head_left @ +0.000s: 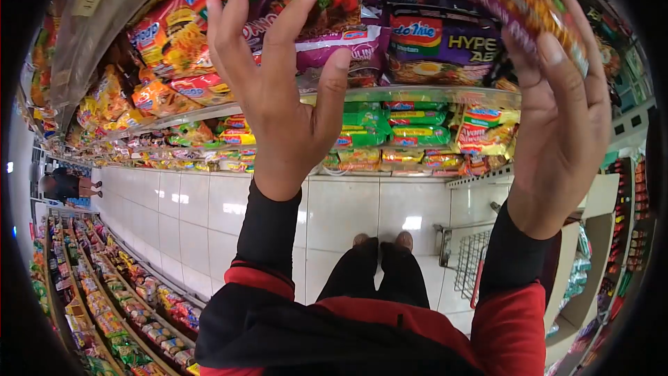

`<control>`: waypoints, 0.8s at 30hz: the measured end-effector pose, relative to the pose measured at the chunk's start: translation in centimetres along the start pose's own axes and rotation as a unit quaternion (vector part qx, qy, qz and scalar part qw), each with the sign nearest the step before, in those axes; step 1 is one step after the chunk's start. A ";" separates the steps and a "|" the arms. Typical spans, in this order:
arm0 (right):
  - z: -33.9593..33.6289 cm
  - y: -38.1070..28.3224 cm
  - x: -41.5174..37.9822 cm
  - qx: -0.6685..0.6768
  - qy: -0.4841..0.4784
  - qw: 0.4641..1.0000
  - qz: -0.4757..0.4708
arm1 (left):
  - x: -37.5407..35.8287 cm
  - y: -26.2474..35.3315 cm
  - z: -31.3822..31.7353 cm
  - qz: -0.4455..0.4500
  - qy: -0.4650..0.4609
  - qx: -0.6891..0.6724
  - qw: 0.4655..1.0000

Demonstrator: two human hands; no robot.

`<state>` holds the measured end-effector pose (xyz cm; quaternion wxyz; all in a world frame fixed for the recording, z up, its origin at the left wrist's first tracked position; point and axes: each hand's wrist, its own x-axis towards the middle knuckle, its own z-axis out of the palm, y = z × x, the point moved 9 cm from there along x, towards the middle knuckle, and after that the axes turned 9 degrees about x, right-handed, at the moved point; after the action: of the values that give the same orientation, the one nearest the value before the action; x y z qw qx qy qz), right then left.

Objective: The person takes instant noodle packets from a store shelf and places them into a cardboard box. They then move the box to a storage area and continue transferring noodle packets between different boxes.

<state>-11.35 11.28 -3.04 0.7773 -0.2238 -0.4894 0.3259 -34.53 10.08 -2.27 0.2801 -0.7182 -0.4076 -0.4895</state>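
Observation:
My right hand (560, 108) grips a purple instant noodle packet (518, 0) at its lower end, thumb on the near face. That packet is tilted and raised in front of the top shelf. My left hand (278, 87) is open, fingers spread, over the purple noodle packets (316, 0) stacked on the same shelf; its fingertips overlap them in this view. Between my hands lies a dark purple noodle packet (445, 45) marked "HYPE AB". Red and orange noodle packets (170, 38) fill the shelf left of my left hand.
Lower shelves hold green noodle packets (417, 125) and yellow ones (483, 132). A wire basket (470, 264) stands on the tiled floor by my feet, near an open cardboard box (591, 264). More stocked shelves (132, 292) line the aisle's left, where another person (66, 184) stands far off.

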 end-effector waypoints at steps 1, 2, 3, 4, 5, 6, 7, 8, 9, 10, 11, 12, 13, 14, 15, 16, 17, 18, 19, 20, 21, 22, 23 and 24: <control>0.1 0.9 0.5 0.003 -0.004 1.000 -0.008 | -0.3 -0.1 0.6 0.005 -0.024 0.037 0.999; 0.5 1.3 0.9 0.014 -0.013 0.999 -0.034 | -0.6 -0.2 1.2 0.009 -0.048 0.073 0.996; 1.0 1.4 1.0 0.024 -0.021 0.998 -0.060 | -0.8 -0.1 1.4 0.018 -0.045 0.090 0.995; 1.8 1.5 0.9 0.027 -0.024 0.997 -0.069 | -1.0 -0.2 1.8 0.022 -0.037 0.091 0.995; 2.8 1.4 0.7 0.052 -0.003 0.994 -0.091 | -1.0 0.2 1.7 0.040 0.008 0.072 0.997; 3.8 1.3 0.4 0.077 0.017 0.991 -0.112 | -1.1 0.5 1.4 0.056 0.051 0.052 0.996; 4.2 1.1 0.2 0.101 0.036 0.985 -0.133 | -1.1 0.3 1.4 0.058 0.059 0.052 0.995; 4.7 1.2 0.5 0.102 0.031 0.984 -0.140 | -1.2 0.0 1.4 0.061 0.062 0.058 0.995; 5.0 1.4 0.9 0.129 0.028 0.979 -0.154 | -1.2 -0.1 1.5 0.063 0.063 0.064 0.994; 5.2 1.5 1.3 0.155 0.026 0.973 -0.167 | -1.2 -0.1 1.5 0.063 0.069 0.064 0.994; 5.6 1.7 1.7 0.131 0.025 0.978 -0.163 | -1.2 -0.1 1.6 0.053 0.067 0.068 0.994; 6.0 2.3 2.1 0.172 -0.002 0.976 -0.133 | -1.2 -0.2 1.7 0.043 0.064 0.073 0.994; 6.5 2.8 2.6 0.164 0.014 0.980 -0.110 | -1.2 -0.2 1.7 0.045 0.061 0.086 0.993; 7.1 3.3 3.1 0.156 0.030 0.984 -0.086 | -1.2 -0.2 1.6 0.044 0.064 0.087 0.993; 7.8 3.6 3.1 0.250 -0.043 0.964 -0.079 | -1.1 -0.1 1.6 0.040 0.059 0.088 0.994; 8.4 4.4 4.2 0.283 -0.093 0.954 -0.040 | -1.0 -0.2 1.7 0.037 0.053 0.089 0.994; 8.5 5.1 5.1 0.204 -0.066 0.976 -0.044 | -1.1 -0.3 1.8 0.041 0.054 0.094 0.993; 8.9 5.8 5.8 0.124 -0.038 0.991 -0.046 | -1.1 -0.2 1.8 0.041 0.053 0.095 0.993; 9.7 5.4 6.0 0.134 -0.004 0.985 -0.106 | -1.1 -0.1 1.8 0.033 0.048 0.096 0.994; 10.5 5.8 6.4 0.161 -0.032 0.979 -0.123 | -1.1 -0.2 1.8 0.026 0.042 0.097 0.994; 10.9 6.4 7.8 0.154 -0.079 0.977 -0.123 | -1.2 -0.4 2.1 0.023 0.031 0.097 0.994; 11.5 6.7 8.8 0.147 -0.127 0.974 -0.121 | -1.1 -0.5 2.1 0.020 0.027 0.096 0.995; 11.4 7.3 9.8 0.122 -0.123 0.978 -0.113 | -1.1 -0.5 2.1 0.020 0.023 0.101 0.994; 11.8 7.5 10.4 0.096 -0.116 0.983 -0.107 | -1.1 -0.4 2.1 0.021 0.019 0.106 0.994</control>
<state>-21.04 24.33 3.28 0.7631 -0.0556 -0.5642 0.3103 -34.11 11.66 -4.06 0.3724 -0.6834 -0.4371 -0.4508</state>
